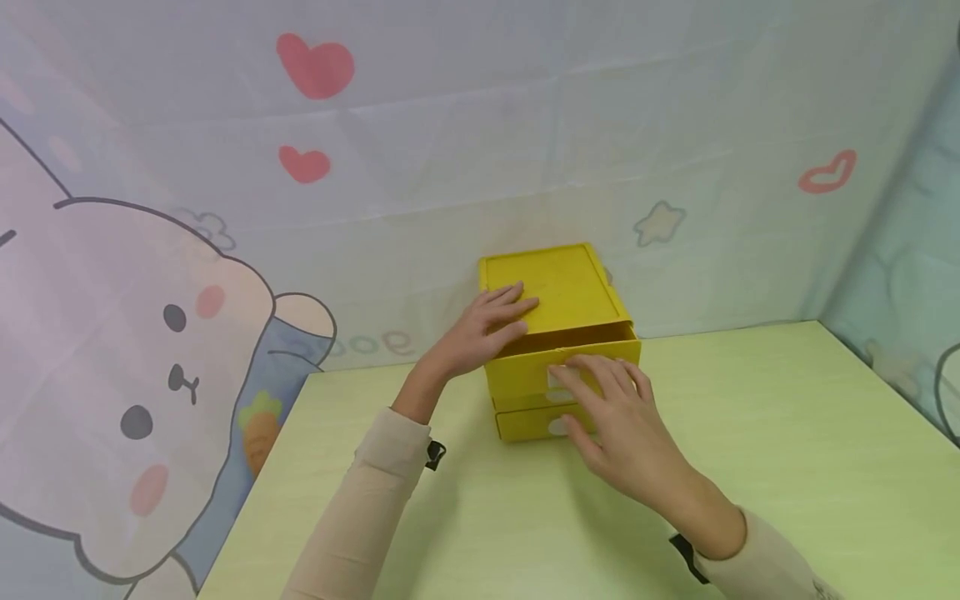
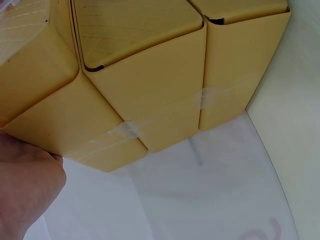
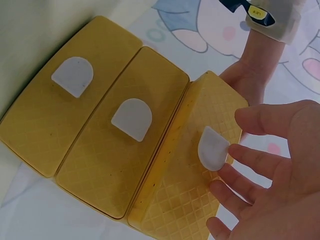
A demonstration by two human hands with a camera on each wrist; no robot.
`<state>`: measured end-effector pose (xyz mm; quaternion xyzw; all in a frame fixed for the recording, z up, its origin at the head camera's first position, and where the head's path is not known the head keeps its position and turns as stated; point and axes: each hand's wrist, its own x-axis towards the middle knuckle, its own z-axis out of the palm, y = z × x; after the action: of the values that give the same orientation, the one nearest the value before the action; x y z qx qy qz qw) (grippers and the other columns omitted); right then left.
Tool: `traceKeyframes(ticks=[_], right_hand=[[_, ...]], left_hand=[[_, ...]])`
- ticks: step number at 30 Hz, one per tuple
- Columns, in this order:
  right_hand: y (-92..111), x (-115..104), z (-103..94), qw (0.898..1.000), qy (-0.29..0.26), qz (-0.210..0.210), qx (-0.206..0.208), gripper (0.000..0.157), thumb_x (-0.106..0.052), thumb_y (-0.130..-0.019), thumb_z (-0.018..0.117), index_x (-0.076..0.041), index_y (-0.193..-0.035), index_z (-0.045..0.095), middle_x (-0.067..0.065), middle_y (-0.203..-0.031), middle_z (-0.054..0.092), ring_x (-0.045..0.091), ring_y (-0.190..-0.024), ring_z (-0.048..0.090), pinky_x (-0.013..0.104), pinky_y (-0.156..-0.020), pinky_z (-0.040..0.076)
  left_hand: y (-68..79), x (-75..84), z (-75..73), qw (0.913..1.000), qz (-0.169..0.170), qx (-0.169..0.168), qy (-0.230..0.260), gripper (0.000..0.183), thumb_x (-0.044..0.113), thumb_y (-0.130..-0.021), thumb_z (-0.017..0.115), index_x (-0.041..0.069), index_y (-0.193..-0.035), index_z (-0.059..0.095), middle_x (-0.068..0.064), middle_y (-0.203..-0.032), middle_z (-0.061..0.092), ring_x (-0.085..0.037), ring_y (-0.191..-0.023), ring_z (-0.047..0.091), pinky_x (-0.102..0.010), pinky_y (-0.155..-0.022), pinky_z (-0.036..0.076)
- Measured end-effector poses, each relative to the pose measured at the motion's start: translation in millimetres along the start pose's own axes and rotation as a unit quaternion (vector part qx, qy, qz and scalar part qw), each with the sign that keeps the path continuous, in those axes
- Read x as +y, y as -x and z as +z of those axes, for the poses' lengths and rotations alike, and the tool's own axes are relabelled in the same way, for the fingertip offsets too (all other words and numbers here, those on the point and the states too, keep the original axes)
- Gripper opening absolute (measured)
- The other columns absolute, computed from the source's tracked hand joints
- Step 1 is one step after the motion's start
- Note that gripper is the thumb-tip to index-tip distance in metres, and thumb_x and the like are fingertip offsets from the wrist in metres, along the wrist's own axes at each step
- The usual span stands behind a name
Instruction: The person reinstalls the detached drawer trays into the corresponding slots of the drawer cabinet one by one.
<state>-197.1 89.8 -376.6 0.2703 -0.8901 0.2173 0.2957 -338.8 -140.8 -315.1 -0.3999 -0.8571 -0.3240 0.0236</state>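
A small yellow drawer cabinet [image 1: 555,283] stands on the table against the back cloth. Its top drawer [image 1: 517,377] is pulled partly out, leaving a dark gap under the cabinet's top. My left hand [image 1: 486,332] rests on the cabinet's top near its left front edge, fingers spread. In front of the top drawer is my right hand [image 1: 628,429], its fingertips at the white handle [image 3: 213,150] and not curled round it. The lower drawers, with white handles [image 3: 132,119], are pushed in. The drawer's contents are hidden.
A pale green table [image 1: 750,433] extends on both sides of the cabinet. Behind it hangs a cloth [image 1: 465,150] printed with hearts and a cartoon animal. Another cloth wall [image 1: 907,275] borders the right side. Clear tape [image 2: 127,129] runs along the cabinet's side.
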Motion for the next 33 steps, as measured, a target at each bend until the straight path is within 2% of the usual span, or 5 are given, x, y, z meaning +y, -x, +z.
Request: traceKeyframes(ticks=[7, 13, 20, 33], right_hand=[[-4, 3, 3.9, 1.0, -0.006, -0.002, 0.001, 0.059, -0.013, -0.093, 0.081, -0.009, -0.149, 0.06, 0.017, -0.147, 0.055, 0.039, -0.137, 0.047, 0.062, -0.115, 0.029], [-8, 6, 8.2, 1.0, -0.005, 0.004, -0.006, 0.061, -0.013, -0.093, 0.081, -0.008, -0.149, 0.059, 0.017, -0.149, 0.053, 0.039, -0.139, 0.046, 0.061, -0.117, 0.029], [-10, 9, 11.1, 1.0, -0.003, 0.01, -0.016, 0.064, -0.015, -0.093, 0.082, -0.008, -0.151, 0.057, 0.018, -0.152, 0.05, 0.04, -0.14, 0.045, 0.061, -0.117, 0.03], [-15, 11, 13.7, 1.0, 0.008, 0.007, -0.024, 0.07, -0.015, -0.091, 0.084, -0.009, -0.153, 0.054, 0.017, -0.154, 0.046, 0.04, -0.14, 0.044, 0.061, -0.118, 0.03]], left_hand=[[-0.3, 0.6, -2.4, 0.9998, -0.013, -0.012, -0.002, 0.051, 0.029, -0.113, 0.053, 0.014, -0.161, 0.047, -0.012, -0.176, 0.022, -0.033, -0.163, 0.013, -0.059, -0.13, 0.013], [-1.5, -0.8, -1.5, 0.9998, -0.012, -0.014, -0.007, 0.051, 0.027, -0.113, 0.053, 0.013, -0.161, 0.047, -0.013, -0.176, 0.021, -0.034, -0.164, 0.012, -0.056, -0.132, 0.007], [-1.8, -1.6, 0.4, 0.9999, -0.01, -0.012, -0.005, 0.05, 0.027, -0.113, 0.053, 0.012, -0.161, 0.048, -0.014, -0.176, 0.021, -0.036, -0.163, 0.013, -0.059, -0.13, 0.012], [-1.9, -1.8, 0.2, 0.9998, -0.011, -0.005, -0.014, 0.051, 0.029, -0.113, 0.051, 0.012, -0.161, 0.047, -0.015, -0.176, 0.02, -0.035, -0.163, 0.013, -0.06, -0.13, 0.014]])
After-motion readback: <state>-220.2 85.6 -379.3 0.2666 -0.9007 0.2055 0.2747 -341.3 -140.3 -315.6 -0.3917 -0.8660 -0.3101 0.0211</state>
